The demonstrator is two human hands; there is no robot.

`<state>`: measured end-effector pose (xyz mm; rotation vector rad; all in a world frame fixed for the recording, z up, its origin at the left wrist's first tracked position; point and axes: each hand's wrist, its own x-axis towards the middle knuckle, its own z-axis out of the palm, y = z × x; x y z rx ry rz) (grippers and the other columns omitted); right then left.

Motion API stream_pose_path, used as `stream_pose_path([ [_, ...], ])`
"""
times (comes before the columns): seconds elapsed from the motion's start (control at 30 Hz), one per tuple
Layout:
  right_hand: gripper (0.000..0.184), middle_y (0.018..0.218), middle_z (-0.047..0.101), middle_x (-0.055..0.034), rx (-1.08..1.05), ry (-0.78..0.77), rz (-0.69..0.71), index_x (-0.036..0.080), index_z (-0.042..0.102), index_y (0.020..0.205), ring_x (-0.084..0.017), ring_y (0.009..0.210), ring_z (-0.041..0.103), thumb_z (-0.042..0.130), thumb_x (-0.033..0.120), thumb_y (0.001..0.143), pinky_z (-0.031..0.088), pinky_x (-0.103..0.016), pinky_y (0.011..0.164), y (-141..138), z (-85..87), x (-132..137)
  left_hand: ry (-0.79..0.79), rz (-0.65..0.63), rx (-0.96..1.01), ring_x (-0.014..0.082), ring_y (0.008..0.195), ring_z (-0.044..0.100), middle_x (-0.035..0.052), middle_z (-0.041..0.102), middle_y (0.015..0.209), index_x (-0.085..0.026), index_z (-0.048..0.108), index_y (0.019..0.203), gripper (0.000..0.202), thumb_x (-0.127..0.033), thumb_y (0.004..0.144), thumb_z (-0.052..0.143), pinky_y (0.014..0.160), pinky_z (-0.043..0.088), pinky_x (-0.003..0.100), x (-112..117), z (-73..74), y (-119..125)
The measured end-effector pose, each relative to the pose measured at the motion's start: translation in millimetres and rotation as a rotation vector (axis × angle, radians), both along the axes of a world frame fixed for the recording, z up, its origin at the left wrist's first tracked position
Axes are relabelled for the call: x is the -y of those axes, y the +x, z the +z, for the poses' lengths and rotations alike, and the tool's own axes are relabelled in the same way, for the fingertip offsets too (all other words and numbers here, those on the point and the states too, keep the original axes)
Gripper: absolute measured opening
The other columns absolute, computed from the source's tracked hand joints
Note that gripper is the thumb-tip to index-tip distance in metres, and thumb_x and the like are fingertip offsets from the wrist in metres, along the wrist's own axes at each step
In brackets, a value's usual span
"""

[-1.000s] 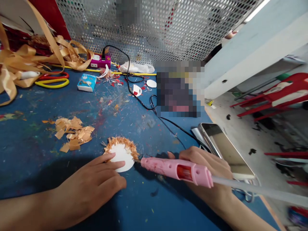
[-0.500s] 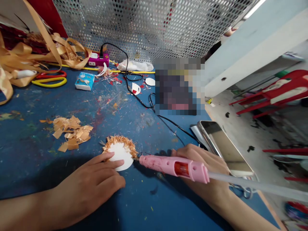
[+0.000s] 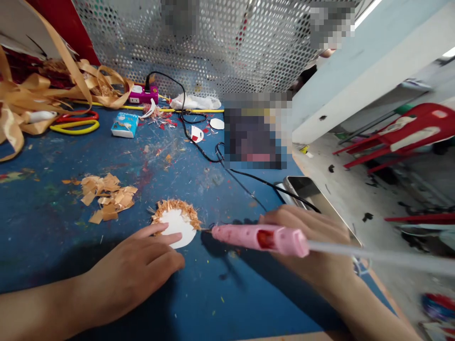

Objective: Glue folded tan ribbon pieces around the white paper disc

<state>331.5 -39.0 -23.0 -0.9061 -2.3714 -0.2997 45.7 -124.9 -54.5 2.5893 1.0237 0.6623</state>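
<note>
My left hand (image 3: 126, 272) lies on the blue tabletop with index and middle fingers spread out flat on a white paper disc (image 3: 185, 237). Curled tan strips (image 3: 177, 207) form a shaggy fringe along the disc's far edge; its near edge is bare. My right hand (image 3: 305, 241) is closed around a pink hot glue gun (image 3: 245, 236), its grip hidden by the gun body. The metal nozzle points left, close to the disc's right edge; whether it touches cannot be seen. A long translucent glue stick (image 3: 377, 258) juts from the gun's back.
Cut tan scraps (image 3: 110, 196) lie left of the disc. Behind are scissors (image 3: 76, 125), a blue box (image 3: 125, 124), a purple power strip (image 3: 144, 94) and tan ribbon (image 3: 39, 90). A black cord (image 3: 256, 177) crosses toward my right hand, beside a phone (image 3: 313, 189). Perforated metal (image 3: 213, 47) stands behind.
My right hand has drawn the glue gun slightly right, so its nozzle is farther from the fringe. My left hand keeps its place on the disc. The view has shifted a little.
</note>
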Motion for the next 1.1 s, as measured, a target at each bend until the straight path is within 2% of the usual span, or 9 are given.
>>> stream_pose_path([
  [0.17, 0.031, 0.057, 0.058, 0.0002, -0.368, -0.064, -0.324, 0.022, 0.054, 0.069, -0.016, 0.047, 0.055, 0.066, 0.049, 0.078, 0.04, -0.027, 0.044, 6.8, -12.3, -22.5, -0.047, 0.023, 0.011, 0.0099, 0.12, 0.058, -0.0063, 0.071, 0.089, -0.022, 0.054, 0.1, 0.018, -0.012, 0.1, 0.039, 0.117, 0.018, 0.025, -0.2, 1.9, -0.1],
  [0.27, 0.022, 0.073, 0.062, -0.0067, -0.259, -0.124, -0.352, 0.021, 0.057, 0.081, -0.022, 0.064, 0.059, 0.054, 0.042, 0.086, 0.045, -0.033, 0.057, 8.2, -25.4, -38.3, -0.089, 0.054, 0.061, 0.0104, 0.114, 0.061, -0.0072, 0.071, 0.092, -0.024, 0.055, 0.099, 0.017, -0.011, 0.097, 0.045, 0.113, 0.026, 0.026, 0.4, 3.5, -0.9],
  [0.33, 0.015, 0.085, 0.061, -0.0099, -0.115, -0.183, -0.308, 0.02, 0.059, 0.091, -0.026, 0.079, 0.058, 0.05, 0.031, 0.086, 0.048, -0.04, 0.07, 10.5, -29.8, -47.6, -0.096, 0.081, 0.114, 0.012, 0.106, 0.064, -0.0057, 0.071, 0.096, -0.025, 0.056, 0.099, 0.014, -0.014, 0.096, 0.049, 0.105, 0.037, 0.028, 0.9, 4.9, -0.9],
  [0.4, 0.021, 0.094, 0.058, -0.0112, 0.0, -0.267, -0.259, 0.021, 0.062, 0.096, -0.03, 0.093, 0.055, 0.051, 0.021, 0.079, 0.046, -0.047, 0.082, 13.6, -26.6, -52.9, -0.099, 0.132, 0.168, 0.0125, 0.092, 0.066, -0.0054, 0.071, 0.093, -0.025, 0.057, 0.098, 0.009, -0.018, 0.096, 0.053, 0.089, 0.046, 0.027, 1.6, 6.6, 0.0],
  [0.53, 0.031, 0.117, 0.052, -0.0094, -0.05, -0.409, -0.052, 0.026, 0.065, 0.097, -0.031, 0.119, 0.048, 0.054, 0.013, 0.071, 0.041, -0.051, 0.096, 8.5, 1.0, -37.0, -0.092, 0.251, 0.288, 0.0109, 0.074, 0.066, -0.007, 0.072, 0.081, -0.024, 0.059, 0.094, 0.002, -0.025, 0.093, 0.06, 0.07, 0.049, 0.023, 4.5, 9.8, 4.2],
  [0.63, 0.01, 0.106, 0.055, -0.0062, -0.275, -0.327, 0.035, 0.027, 0.064, 0.087, -0.024, 0.105, 0.056, 0.061, 0.019, 0.081, 0.046, -0.043, 0.091, -14.5, 18.9, -1.3, -0.082, 0.264, 0.358, 0.0109, 0.071, 0.067, -0.005, 0.073, 0.077, -0.022, 0.061, 0.09, 0.007, -0.029, 0.093, 0.061, 0.066, 0.051, 0.022, 7.3, 11.7, 7.2],
  [0.77, 0.008, 0.109, 0.057, -0.0066, -0.202, -0.483, 0.282, 0.025, 0.066, 0.093, -0.022, 0.106, 0.057, 0.066, 0.026, 0.086, 0.048, -0.04, 0.093, -50.1, 17.9, 39.4, -0.077, 0.239, 0.397, 0.0122, 0.07, 0.068, -0.002, 0.073, 0.077, -0.021, 0.063, 0.089, 0.013, -0.032, 0.094, 0.06, 0.066, 0.053, 0.023, 10.4, 13.6, 7.9],
  [0.9, 0.007, 0.109, 0.059, -0.0069, -0.2, -0.563, 0.396, 0.023, 0.068, 0.092, -0.02, 0.109, 0.055, 0.063, 0.026, 0.089, 0.048, -0.037, 0.094, -64.9, 9.3, 46.8, -0.054, 0.223, 0.408, 0.012, 0.07, 0.068, -0.0005, 0.073, 0.078, -0.019, 0.063, 0.089, 0.015, -0.033, 0.095, 0.058, 0.065, 0.054, 0.023, 11.9, 14.0, 6.9],
  [1.1, 0.006, 0.107, 0.059, -0.0068, -0.216, -0.554, 0.47, 0.021, 0.067, 0.09, -0.019, 0.108, 0.055, 0.063, 0.026, 0.089, 0.046, -0.036, 0.097, -65.9, 5.3, 43.3, -0.043, 0.264, 0.447, 0.0128, 0.071, 0.069, -0.0014, 0.071, 0.076, -0.02, 0.06, 0.09, 0.015, -0.034, 0.094, 0.058, 0.066, 0.054, 0.023, 12.8, 11.3, 8.5],
])
